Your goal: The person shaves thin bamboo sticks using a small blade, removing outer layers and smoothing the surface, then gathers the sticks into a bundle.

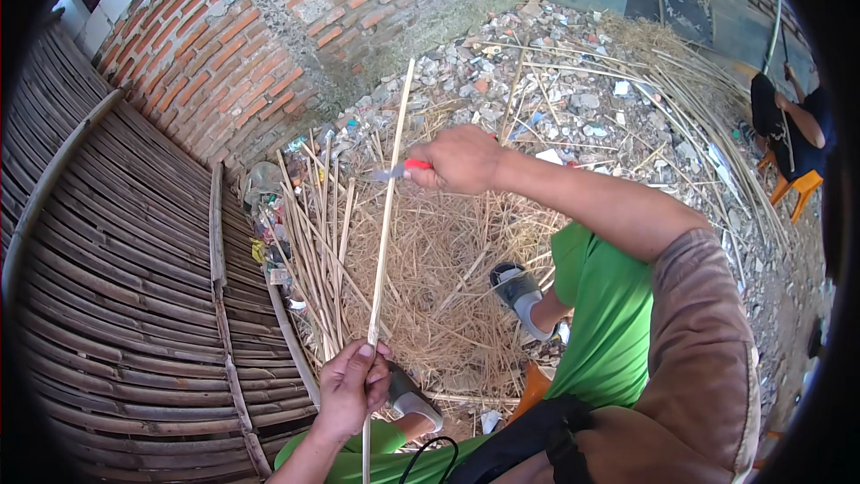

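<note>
A long, thin bamboo strip (383,255) slants up and away from my lap. My left hand (352,383) is closed around its lower part, thumb on top. Out in front, my right hand (464,159) grips a knife with a red handle (417,164). The blade (388,174) lies across the strip's upper part, apparently touching it. Beneath the strip, a heap of pale bamboo shavings (439,260) covers the ground between my feet. Several cut strips (327,260) lean in a bundle just left of the one I hold.
A slatted bamboo panel (116,287) stands at the left. Behind it rises a brick wall (224,45). Rubble (573,99) and long bamboo strips (690,116) spread across the far right. Another person (802,125) sits there on an orange stool (795,188).
</note>
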Tool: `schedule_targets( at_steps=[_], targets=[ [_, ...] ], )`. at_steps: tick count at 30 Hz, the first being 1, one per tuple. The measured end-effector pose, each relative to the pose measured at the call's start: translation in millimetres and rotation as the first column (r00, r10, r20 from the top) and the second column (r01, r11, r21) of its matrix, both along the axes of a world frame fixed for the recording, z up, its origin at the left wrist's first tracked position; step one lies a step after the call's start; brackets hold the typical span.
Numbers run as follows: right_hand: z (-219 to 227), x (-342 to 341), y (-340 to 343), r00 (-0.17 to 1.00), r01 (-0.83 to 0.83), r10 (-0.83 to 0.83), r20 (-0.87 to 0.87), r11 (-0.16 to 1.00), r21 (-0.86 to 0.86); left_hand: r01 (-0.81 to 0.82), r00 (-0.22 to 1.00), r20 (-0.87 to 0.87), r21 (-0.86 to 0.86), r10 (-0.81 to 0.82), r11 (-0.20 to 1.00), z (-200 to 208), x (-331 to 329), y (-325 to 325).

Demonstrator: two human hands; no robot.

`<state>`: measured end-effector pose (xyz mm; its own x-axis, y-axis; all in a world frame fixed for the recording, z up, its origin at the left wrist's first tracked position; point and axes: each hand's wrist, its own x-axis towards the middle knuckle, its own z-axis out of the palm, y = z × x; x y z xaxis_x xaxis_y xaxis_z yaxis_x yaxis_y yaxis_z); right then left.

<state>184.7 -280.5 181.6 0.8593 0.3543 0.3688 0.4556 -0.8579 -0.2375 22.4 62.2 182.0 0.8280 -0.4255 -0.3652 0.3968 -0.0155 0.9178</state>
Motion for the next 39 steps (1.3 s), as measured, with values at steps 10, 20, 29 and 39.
schedule_targets(
  at_steps=[10, 20, 29, 39],
  targets=[
    [13, 13, -36, 0.990, 0.139, -0.140, -0.024, 0.990, -0.021, 0.047, 0.975, 0.209, 0.140, -0.076, 0.989, -7, -10, 6],
    [9, 32, -82, 0.967, 0.252, -0.250, 0.057, 0.967, -0.034, 0.110, 0.984, 0.122, 0.138, -0.127, 0.984, -5, -14, 16],
    [6, 55, -129, 0.874, 0.458, -0.468, -0.129, 0.883, -0.101, 0.176, 0.968, 0.151, 0.168, -0.201, 0.970, -14, -14, 26],
    [-27, 45, -154, 0.799, 0.599, -0.593, -0.097, 0.799, 0.047, -0.069, 0.982, -0.181, -0.068, 0.056, 0.995, -23, 2, 32]
  ],
)
